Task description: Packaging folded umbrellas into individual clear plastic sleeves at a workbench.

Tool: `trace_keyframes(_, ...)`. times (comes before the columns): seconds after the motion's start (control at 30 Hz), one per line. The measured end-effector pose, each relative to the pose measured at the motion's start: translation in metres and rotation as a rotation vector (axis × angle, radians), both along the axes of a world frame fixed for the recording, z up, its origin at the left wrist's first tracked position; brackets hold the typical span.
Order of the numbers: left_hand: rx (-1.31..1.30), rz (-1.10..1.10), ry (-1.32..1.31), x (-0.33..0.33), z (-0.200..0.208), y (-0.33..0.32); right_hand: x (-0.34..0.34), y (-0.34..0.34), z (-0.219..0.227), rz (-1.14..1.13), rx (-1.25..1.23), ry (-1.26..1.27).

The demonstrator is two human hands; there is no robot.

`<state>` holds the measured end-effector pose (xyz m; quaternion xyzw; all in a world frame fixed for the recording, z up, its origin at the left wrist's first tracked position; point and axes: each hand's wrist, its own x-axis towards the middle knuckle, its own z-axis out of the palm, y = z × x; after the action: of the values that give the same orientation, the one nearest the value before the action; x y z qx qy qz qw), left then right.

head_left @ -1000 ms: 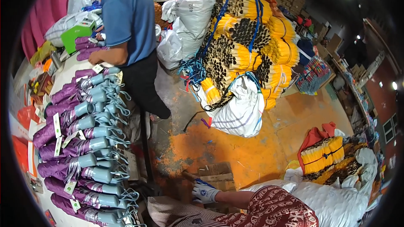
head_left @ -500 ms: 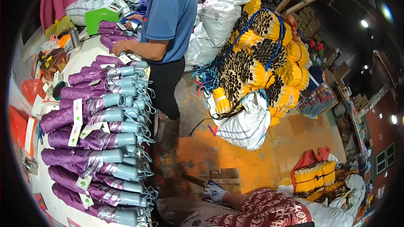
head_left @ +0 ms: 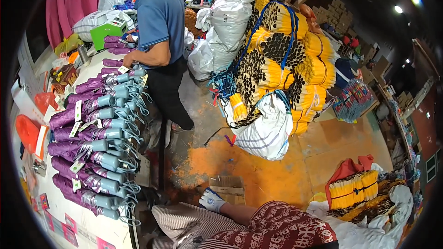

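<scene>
My right hand (head_left: pixel 212 200), in a white and blue glove, hangs low near the bottom edge, beside striped trousers (head_left: pixel 177 219). It appears to hold nothing, and its fingers look loosely apart. A flat piece of brown cardboard (head_left: pixel 233 189) lies on the floor just beyond it. My left hand cannot be made out. On the table to my left lies a long row of folded purple umbrellas (head_left: pixel 69 147) with pale blue-grey handles and wrist loops, several bearing white tags (head_left: pixel 77 110). The handles point toward the table's right edge.
A person in a blue shirt (head_left: pixel 159 14) stands at the table's far end, hands on purple umbrellas near a green machine (head_left: pixel 109 32). Bundled yellow rods with dark ends (head_left: pixel 281 50) pile up ahead, beside white sacks (head_left: pixel 265 133). More yellow bundles (head_left: pixel 353 189) lie at right.
My view has shifted, so the umbrella row sits further left and smaller. My gloved right hand appears further left and slightly higher. The person in blue has a hand at the row's far end.
</scene>
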<state>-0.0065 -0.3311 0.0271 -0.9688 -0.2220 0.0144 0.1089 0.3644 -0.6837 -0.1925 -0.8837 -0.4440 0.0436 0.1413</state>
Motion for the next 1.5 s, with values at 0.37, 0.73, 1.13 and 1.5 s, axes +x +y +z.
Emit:
trace_keyframes(0.37,0.140,0.147,0.322,0.028,0.054,-0.045,-0.004,0.019,0.017,-0.015,-0.140,0.037)
trace_keyframes(0.73,-0.249,0.146,-0.334,0.010,0.025,-0.008,-0.012,0.146,0.204,-0.172,0.829,0.520)
trace_keyframes(1.13,0.012,0.459,-0.942,0.005,0.028,-0.018,-0.020,0.316,0.302,0.109,0.141,-0.299)
trace_keyframes(1.5,-2.548,0.238,-1.697,0.140,0.072,0.062,-0.035,0.227,0.303,0.300,0.360,-0.161)
